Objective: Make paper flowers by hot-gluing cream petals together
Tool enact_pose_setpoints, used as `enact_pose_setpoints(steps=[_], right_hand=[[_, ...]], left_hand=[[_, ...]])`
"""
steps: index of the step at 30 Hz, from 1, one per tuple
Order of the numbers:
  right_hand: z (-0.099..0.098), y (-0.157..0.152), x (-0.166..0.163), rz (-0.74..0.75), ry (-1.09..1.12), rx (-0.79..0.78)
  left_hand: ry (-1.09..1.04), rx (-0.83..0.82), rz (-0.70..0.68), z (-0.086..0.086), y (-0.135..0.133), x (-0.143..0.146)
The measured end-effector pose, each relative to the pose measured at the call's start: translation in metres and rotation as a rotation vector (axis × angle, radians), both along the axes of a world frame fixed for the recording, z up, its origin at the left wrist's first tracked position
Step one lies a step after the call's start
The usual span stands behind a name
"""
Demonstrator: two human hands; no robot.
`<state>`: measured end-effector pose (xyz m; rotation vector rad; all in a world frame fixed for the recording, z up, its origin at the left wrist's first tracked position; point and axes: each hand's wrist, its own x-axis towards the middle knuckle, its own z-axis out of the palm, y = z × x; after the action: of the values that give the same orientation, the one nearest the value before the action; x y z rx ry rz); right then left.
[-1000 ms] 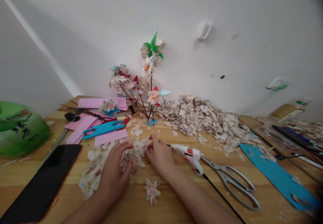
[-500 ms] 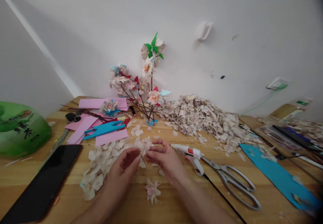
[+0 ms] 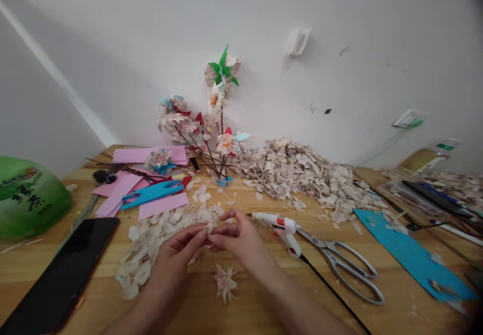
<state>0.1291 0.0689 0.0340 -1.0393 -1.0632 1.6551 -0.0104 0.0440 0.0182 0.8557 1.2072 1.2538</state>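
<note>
My left hand (image 3: 180,252) and my right hand (image 3: 241,239) meet above the near edge of a pile of loose pale petals (image 3: 145,247). A small whitish petal (image 3: 209,228) shows between their fingertips, pinched by both hands; most of it is hidden by the fingers. Just below the hands, a small flower of pale pointed petals with a pinkish middle (image 3: 225,282) lies on the wooden table (image 3: 204,315). Right of my right hand, a white glue gun (image 3: 277,223) rests on its side, its nozzle towards the hand.
Metal scissors (image 3: 341,262) and a blue sheet (image 3: 407,254) lie to the right. Behind stand flowers on twigs (image 3: 221,149), beside a heap of dry flakes (image 3: 302,169). Pink paper strips (image 3: 121,194), a black phone (image 3: 64,274) and a green bag (image 3: 30,199) are left.
My hands have come together, and their fingertips now close on a small petal. The whole view has shifted slightly. The flower on the table stays where it was.
</note>
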Motion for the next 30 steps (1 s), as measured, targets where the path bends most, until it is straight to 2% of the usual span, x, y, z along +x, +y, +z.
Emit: enact_pose_setpoints(steps=[8, 16, 19, 22, 30], right_hand=[[0.001, 0.011, 0.018, -0.053, -0.304, 0.213], [-0.013, 0.015, 0.023, 0.205, -0.760, 0.509], [-0.016, 0.011, 0.020, 0.313, -0.844, 0.612], [-0.021, 0.011, 0.015, 0.356, -0.917, 0.676], [-0.027, 0.021, 0.016, 0.279, -0.944, 0.706]], left_hand=[[0.004, 0.009, 0.058, 0.001, 0.011, -0.014], [-0.034, 0.002, 0.105, 0.004, 0.016, -0.024], [-0.052, -0.001, 0.119, 0.002, 0.018, -0.023], [-0.059, -0.011, 0.123, 0.001, 0.018, -0.023], [-0.034, -0.043, 0.132, 0.001, 0.017, -0.022]])
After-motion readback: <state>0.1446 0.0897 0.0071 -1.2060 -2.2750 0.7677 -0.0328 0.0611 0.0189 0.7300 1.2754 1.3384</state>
